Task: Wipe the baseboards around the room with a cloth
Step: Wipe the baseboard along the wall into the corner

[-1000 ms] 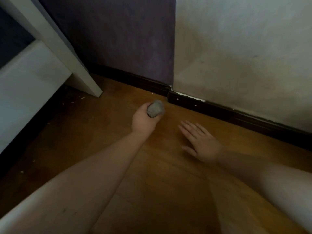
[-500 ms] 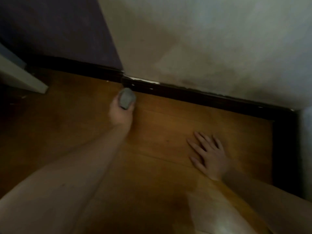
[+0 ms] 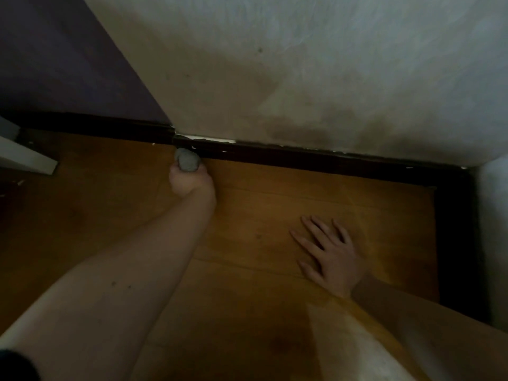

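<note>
Grey cloth (image 3: 187, 160), dark brown baseboard (image 3: 316, 156), orange-brown wooden floor (image 3: 275, 204), purple wall (image 3: 55, 59), off-white stained wall (image 3: 330, 64)

The left hand (image 3: 189, 180) wraps the grey cloth (image 3: 187, 160), hiding its fingers and the cloth's lower part. The cloth covers a bit of the dark baseboard (image 3: 302, 156), so contact cannot be confirmed. Both forearms run off the bottom edge. A white furniture leg (image 3: 27, 158) is cut off at the left edge. The right corner is too dark to read.
</note>
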A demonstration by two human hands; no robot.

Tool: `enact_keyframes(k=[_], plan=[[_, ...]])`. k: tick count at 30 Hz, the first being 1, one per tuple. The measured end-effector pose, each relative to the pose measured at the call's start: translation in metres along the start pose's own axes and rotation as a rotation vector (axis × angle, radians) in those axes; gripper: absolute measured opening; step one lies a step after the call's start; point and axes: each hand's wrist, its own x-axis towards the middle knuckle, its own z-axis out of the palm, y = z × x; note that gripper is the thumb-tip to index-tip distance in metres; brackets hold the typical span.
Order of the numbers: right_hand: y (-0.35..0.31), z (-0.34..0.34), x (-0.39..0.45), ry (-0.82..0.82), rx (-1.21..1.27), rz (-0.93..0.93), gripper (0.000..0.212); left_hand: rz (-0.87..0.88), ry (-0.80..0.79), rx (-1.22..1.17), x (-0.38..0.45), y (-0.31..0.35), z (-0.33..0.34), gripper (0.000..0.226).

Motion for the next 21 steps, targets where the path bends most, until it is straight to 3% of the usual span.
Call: enact_keyframes(k=[4,8,11,18,21], plan=[[0.002,0.002,0.000,0.010,0.019,-0.009,0.063,0.086,-0.149,0.076,-0.023,-0.005,0.008,0.033],[0.000,0.001,-0.001,0.013,0.035,-0.009,0.063,0.028,-0.097,-0.035,-0.051,-0.006,0.030,0.048],[0.000,0.001,-0.001,0.013,0.047,-0.002,0.063,0.019,-0.201,-0.062,-0.066,-0.013,0.042,0.044],[0.000,-0.001,-0.002,-0.018,0.032,0.007,0.062,0.193,-0.400,0.113,-0.089,-0.021,0.037,0.050],[0.000,-0.001,-0.002,-0.004,0.025,0.007,0.062,0.384,-0.527,0.272,-0.082,-0.018,0.030,0.049]])
